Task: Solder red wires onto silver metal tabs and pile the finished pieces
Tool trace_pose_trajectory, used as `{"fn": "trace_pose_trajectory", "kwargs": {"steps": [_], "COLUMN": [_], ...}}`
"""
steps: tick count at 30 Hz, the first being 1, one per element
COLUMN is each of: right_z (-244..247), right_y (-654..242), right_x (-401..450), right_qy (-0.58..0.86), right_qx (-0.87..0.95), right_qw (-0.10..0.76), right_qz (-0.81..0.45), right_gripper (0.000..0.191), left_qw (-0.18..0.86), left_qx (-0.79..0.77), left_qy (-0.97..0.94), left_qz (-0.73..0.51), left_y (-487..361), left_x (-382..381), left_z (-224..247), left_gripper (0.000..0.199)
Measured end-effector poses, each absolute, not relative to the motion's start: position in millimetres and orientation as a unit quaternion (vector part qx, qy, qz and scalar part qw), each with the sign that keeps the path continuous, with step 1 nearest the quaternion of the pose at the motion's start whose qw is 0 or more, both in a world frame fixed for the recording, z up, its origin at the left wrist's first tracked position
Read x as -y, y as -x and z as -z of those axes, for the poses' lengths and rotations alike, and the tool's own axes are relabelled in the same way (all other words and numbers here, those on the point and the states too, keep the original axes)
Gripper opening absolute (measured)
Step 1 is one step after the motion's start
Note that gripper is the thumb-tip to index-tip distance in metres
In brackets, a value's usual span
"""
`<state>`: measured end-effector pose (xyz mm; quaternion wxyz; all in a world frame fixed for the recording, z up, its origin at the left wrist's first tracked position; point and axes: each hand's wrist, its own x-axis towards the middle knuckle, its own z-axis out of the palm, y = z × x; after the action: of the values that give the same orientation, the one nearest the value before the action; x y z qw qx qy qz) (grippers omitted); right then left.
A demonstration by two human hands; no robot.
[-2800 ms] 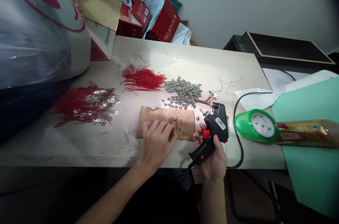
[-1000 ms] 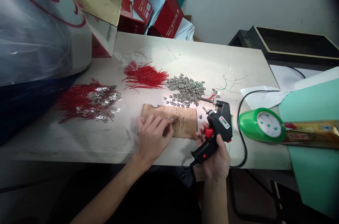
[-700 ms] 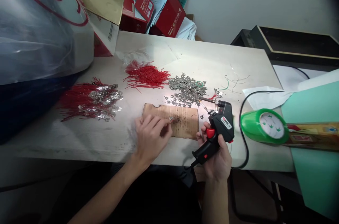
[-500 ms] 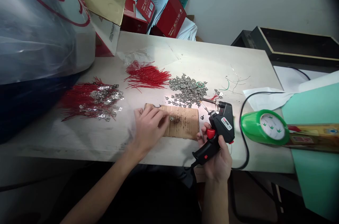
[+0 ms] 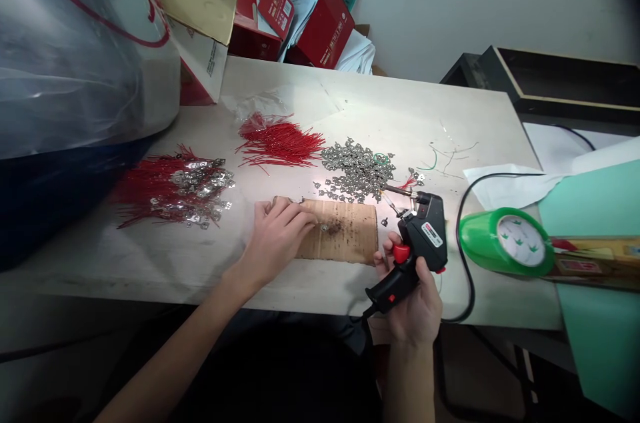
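Observation:
My left hand [image 5: 280, 236] rests over the left part of a scorched piece of cardboard [image 5: 357, 246], its fingers drawn together in a pinch. What the fingertips hold is too small to make out. Just right of them a small metal terminal [image 5: 325, 227] lies by the dark burn marks. In my right hand [image 5: 417, 306] is a black soldering gun [image 5: 420, 236] with a red trigger, its tip pointing up and left toward a heap of metal terminals [image 5: 357, 169]. A single loose terminal [image 5: 385, 221] lies between the cardboard and the gun.
Red wires [image 5: 285, 143] lie in a bundle behind the cardboard. Wires with terminals attached [image 5: 200, 179] are piled at left, beside a large plastic bag [image 5: 90, 76]. Green tape [image 5: 483, 239] and a black cable [image 5: 463, 209] are at right. Red boxes [image 5: 323, 26] stand at the back.
My left hand has shifted slightly left and its fingers lie lower, closer together. The soldering gun stays in my right hand, nearly unmoved. The whole view has shifted a little.

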<state>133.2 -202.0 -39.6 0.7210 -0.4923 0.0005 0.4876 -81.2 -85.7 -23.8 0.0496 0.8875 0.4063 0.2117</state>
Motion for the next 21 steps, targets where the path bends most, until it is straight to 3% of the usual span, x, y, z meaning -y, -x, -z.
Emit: {"fn": "trace_pose_trajectory", "kwargs": {"steps": [15,21], "right_z": [39,40], "right_y": [-133,-134], "right_x": [202,203], "right_qy": [0.480,0.478], "right_qx": [-0.008,0.000], "right_qw": [0.724,0.720], "right_qz": [-0.496,-0.503], "right_gripper": [0.035,0.035], "left_qw": [0.011,0.042], "left_qx": [-0.378,-0.358], "left_qy": [-0.905,-0.910], "left_qz": [-0.193,-0.207], "left_y": [82,73], "left_x": [89,91], "left_z": [21,21], "left_gripper": [0.013,0.014]}}
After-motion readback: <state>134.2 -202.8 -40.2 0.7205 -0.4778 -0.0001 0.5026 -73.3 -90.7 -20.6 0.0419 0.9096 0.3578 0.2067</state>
